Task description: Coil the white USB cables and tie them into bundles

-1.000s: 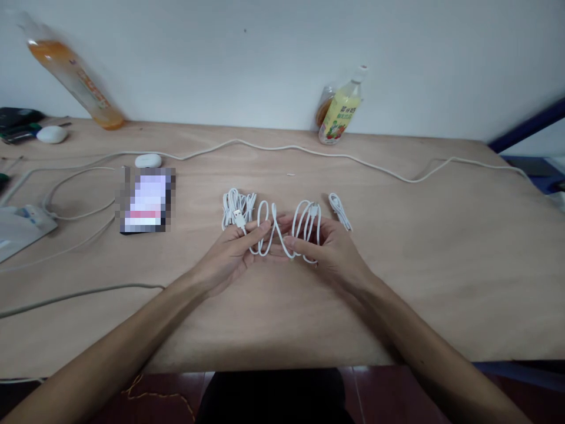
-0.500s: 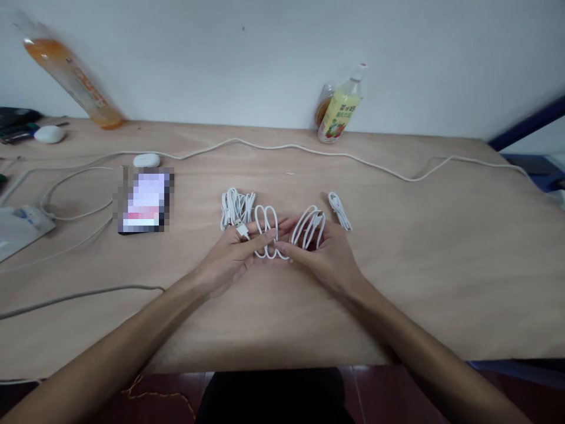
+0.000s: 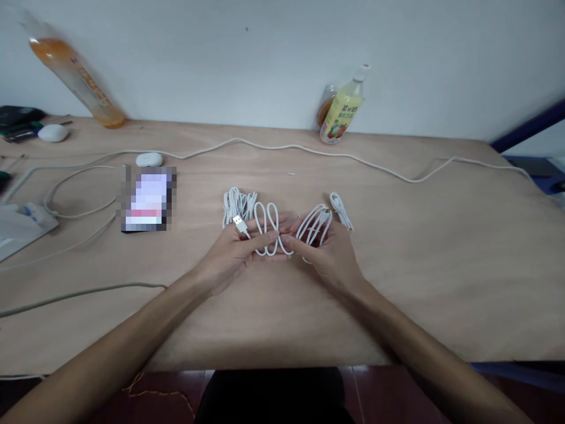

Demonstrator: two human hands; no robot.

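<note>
Over the desk — angled inward, close together — left hand and right hand grip the white cable.

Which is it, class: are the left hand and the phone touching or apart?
Apart. In the head view, table shows between the phone and the left hand.

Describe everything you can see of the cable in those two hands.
The cable is thin, white and plastic-looking, bent into loose loops: two by the left hand, several more gathered in the right hand. Near the left fingers, a USB plug with a metal tip points up and left in the picture. Its other end is hard to make out among the right-hand loops. Both hands hold it, thumbs on top, above the desk.
</note>
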